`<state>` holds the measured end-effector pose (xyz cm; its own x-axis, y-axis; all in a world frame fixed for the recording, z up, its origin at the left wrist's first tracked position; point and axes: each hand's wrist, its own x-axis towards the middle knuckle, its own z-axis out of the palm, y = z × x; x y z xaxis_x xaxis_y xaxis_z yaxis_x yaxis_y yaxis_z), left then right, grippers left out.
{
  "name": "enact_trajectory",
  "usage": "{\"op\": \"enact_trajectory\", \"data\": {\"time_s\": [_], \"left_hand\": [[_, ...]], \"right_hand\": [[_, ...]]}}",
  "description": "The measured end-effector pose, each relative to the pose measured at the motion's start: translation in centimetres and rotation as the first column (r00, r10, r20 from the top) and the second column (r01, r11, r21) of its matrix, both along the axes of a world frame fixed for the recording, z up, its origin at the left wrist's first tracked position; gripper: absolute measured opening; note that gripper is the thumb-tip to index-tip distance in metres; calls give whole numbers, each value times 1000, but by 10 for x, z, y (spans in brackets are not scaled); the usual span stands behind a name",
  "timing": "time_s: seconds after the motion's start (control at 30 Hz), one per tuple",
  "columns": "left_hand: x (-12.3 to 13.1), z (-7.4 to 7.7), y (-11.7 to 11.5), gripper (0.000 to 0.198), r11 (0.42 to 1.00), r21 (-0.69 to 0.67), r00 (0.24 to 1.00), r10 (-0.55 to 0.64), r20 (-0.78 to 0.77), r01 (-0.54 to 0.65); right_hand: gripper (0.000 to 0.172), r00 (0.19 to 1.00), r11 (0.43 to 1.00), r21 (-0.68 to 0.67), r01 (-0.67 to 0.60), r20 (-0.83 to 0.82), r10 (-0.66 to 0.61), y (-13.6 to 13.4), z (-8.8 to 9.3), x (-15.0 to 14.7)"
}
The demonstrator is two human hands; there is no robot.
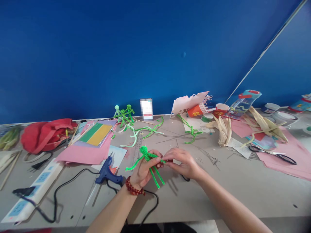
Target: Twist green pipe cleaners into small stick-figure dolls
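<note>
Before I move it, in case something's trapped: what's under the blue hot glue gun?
The blue hot glue gun rests partly on a pale paper sheet, with its lower part over the grey tabletop. Whatever lies directly beneath its body is covered and cannot be seen.

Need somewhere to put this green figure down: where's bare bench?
Bare grey bench lies between your right forearm and the pink paper under the scissors; a smaller patch sits between the power strip and glue gun. Crowded: far right around the corn husks, far left around the red bag.
</note>
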<state>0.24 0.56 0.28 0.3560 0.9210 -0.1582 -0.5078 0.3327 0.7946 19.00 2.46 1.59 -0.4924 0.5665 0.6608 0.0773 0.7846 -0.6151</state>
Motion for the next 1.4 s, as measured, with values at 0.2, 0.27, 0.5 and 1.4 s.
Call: {"op": "enact_trajectory", "data": {"time_s": [0.2, 0.27, 0.5, 1.4], "left_hand": [[1, 1, -1, 15, 999, -2, 999, -36, -20, 36], [1, 1, 0, 16, 999, -12, 999, -49, -23, 48], [0, 2, -2, 16, 997, 2, 996, -73, -44, 73], [4, 2, -1, 18, 994, 94, 996, 64, -67, -58]], "right_hand": [[15, 1000, 1000, 14, -7, 29, 7, 0, 1, 3], [14, 999, 1000, 19, -8, 37, 7, 0, 1, 4], [11, 997, 999, 42, -12, 71, 9, 1, 0, 5], [13, 995, 990, 110, 83, 47, -88, 1, -10, 2]]}}
